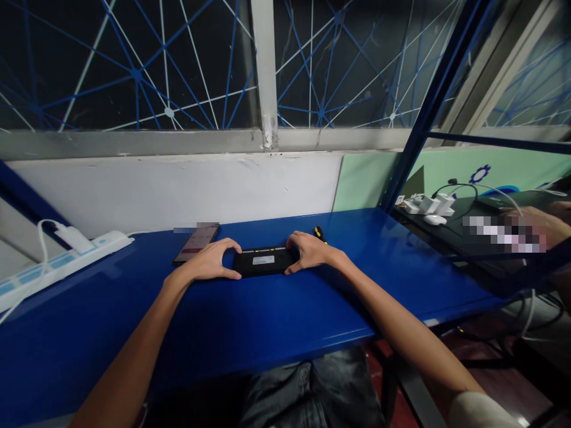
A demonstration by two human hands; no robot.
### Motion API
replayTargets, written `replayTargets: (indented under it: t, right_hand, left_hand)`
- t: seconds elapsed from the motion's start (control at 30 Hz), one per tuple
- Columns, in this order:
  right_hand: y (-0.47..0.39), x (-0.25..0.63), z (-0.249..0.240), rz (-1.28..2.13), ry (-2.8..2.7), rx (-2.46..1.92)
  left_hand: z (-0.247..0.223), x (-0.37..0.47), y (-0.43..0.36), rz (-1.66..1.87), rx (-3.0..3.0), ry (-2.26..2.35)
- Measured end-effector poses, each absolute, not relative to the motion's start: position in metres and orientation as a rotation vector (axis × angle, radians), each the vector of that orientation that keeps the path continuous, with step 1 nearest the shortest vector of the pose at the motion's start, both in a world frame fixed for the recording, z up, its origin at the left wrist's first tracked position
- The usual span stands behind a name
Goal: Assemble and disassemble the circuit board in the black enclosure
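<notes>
A flat black case [266, 261] with a whitish label and small yellow marks along its far edge lies on the blue table [267, 321]. My left hand [216, 260] curves round its left end, thumb at the near corner and fingers at the far one. At the right end, my right hand [307, 251] grips it between thumb and fingers. Just beyond the right hand is a black-and-yellow tool handle [318, 232], partly hidden by that hand. Behind my left hand lies a phone [198, 242] with its screen lit, partly covered by the hand.
A white power strip [66, 261] with a plugged-in charger runs along the left side. Blue rack posts [414, 131] rise at the right. Past them, a dark table holds white chargers [439, 205] and cables, with another person's hand [535, 226] there.
</notes>
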State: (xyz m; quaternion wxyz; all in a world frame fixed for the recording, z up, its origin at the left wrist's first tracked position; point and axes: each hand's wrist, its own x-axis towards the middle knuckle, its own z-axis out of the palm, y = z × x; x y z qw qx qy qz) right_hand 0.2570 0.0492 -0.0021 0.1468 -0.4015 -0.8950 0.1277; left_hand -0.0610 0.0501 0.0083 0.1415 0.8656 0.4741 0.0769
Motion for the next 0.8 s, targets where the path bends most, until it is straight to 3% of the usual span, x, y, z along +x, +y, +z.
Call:
replayTargets:
  t: [0.8]
  right_hand:
    - [0.0541,0.2572,-0.0075,0.432,-2.567,-1.125]
  left_hand:
    - [0.0105,-0.0636,0.0491,0.119,2.464,1.351]
